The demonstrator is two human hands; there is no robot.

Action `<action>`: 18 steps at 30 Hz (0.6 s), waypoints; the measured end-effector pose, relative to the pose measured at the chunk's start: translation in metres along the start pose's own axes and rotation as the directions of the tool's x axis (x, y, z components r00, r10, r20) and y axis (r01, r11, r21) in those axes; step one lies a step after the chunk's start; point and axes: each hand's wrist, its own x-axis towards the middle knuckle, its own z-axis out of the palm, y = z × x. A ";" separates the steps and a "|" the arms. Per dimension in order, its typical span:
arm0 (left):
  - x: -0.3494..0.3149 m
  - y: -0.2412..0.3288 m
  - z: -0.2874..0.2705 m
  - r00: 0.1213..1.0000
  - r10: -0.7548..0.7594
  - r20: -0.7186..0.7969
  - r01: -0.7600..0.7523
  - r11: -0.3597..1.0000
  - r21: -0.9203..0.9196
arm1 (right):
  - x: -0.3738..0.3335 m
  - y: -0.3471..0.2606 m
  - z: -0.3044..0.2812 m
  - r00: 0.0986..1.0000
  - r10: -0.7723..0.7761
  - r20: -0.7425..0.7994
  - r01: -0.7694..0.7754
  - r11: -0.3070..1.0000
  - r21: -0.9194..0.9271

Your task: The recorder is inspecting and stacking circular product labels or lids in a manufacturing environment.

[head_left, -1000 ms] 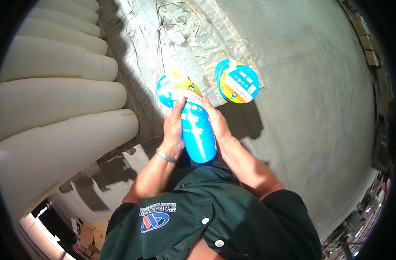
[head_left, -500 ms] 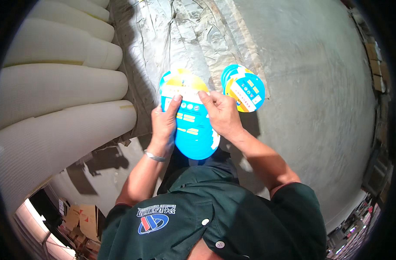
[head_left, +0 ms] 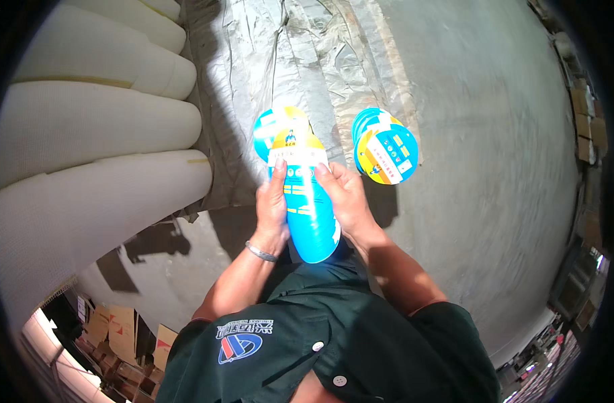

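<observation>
Between my two hands is a fanned stack of round printed cards [head_left: 310, 228], blue with yellow and white patches. My left hand [head_left: 273, 205] grips its left edge, thumb lying on the top face. On the opposite edge my right hand [head_left: 347, 201] holds it the same way, thumb also on top. The fingers beneath the stack are hidden. Just beyond it, partly covered, shows another blue and white round card [head_left: 265, 138]; whether it belongs to the held stack I cannot tell. A second pile of matching round cards [head_left: 391, 154] lies apart to the right, slightly spread.
Large white rolls [head_left: 99, 121] with a mesh-like surface line the left side. A wrinkled grey sheet [head_left: 246, 60] covers the area ahead, with grey floor [head_left: 488, 134] to its right. Cardboard boxes [head_left: 119, 332] stand at the lower left, and more clutter runs along the far right rim.
Both hands have come slightly nearer my body with the stack, and it now looks narrower between them. My right thumb has moved lower, level with the left one.
</observation>
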 end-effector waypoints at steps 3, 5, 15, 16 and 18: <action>0.004 -0.005 -0.001 0.998 -0.060 -0.009 0.059 0.994 -0.087 | 0.008 0.018 0.002 0.967 0.253 -0.044 -0.225 0.918 0.328; 0.012 0.016 -0.017 0.999 -0.049 0.002 0.048 0.988 0.145 | 0.017 0.022 0.004 0.970 0.241 -0.004 -0.232 0.939 0.253; 0.018 0.016 -0.031 0.993 0.028 -0.118 -0.023 0.999 0.037 | 0.034 0.041 0.014 0.969 0.243 -0.035 -0.238 0.965 0.115; 0.021 0.025 -0.036 0.990 0.059 -0.128 -0.041 0.989 0.143 | 0.044 0.054 0.000 0.982 0.187 0.001 -0.187 0.982 -0.014; 0.016 0.047 -0.037 0.991 0.080 -0.106 -0.045 0.953 0.299 | 0.055 0.050 -0.009 0.996 0.083 0.046 -0.066 0.954 -0.292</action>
